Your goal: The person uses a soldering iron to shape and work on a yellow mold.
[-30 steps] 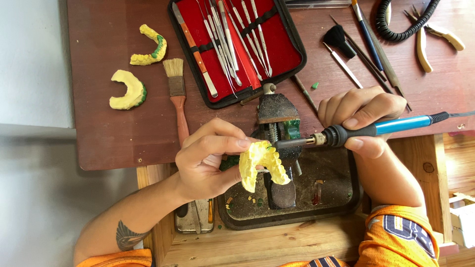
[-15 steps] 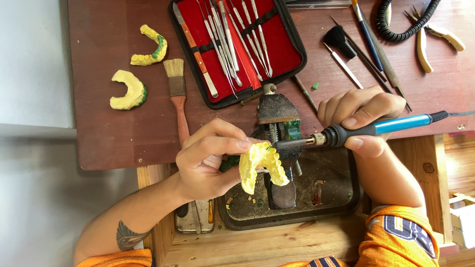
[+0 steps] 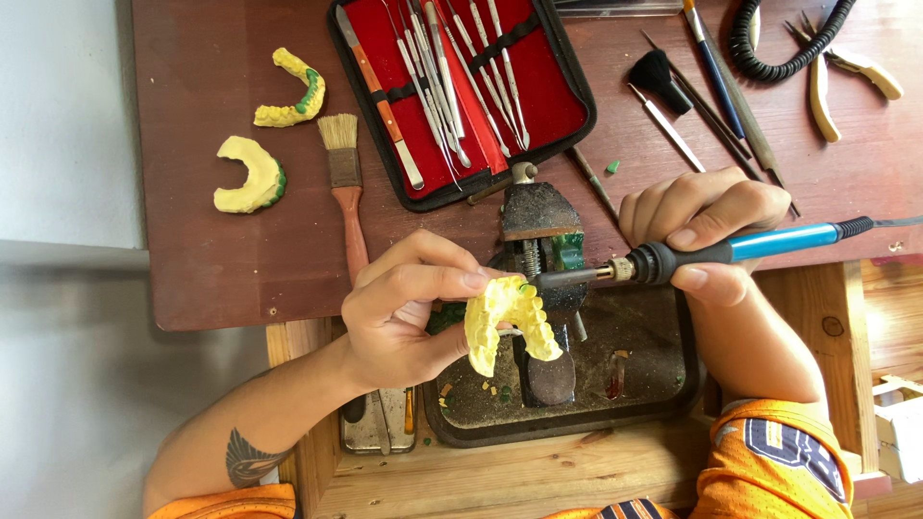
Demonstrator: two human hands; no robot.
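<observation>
Left hand [image 3: 409, 317]: closed around a yellow dental cast [image 3: 508, 322], thumb on top and fingers beneath, holding it over the dark tray [image 3: 654, 384] at the near edge of the table [image 3: 192, 192].
Right hand [image 3: 707, 226]: closed on the blue-handled heated tool [image 3: 731, 252], gripping its black collar.
Tool tip: its metal end touches the top of the dental cast, at a small green spot.
Small vise [image 3: 538, 240]: stands just behind the cast, at the tray's far edge.
Red instrument case [image 3: 461, 86]: lies open at the far edge of the table, with metal picks strapped inside.
Brush [image 3: 344, 183]: lies left of the case, bristles pointing to the far edge.
Two other casts: one [image 3: 288, 91] near the far left corner, the other [image 3: 252, 176] just nearer; both yellow with green edges.
Pliers [image 3: 836, 72] and coiled black cord [image 3: 784, 43]: at the far right corner.
</observation>
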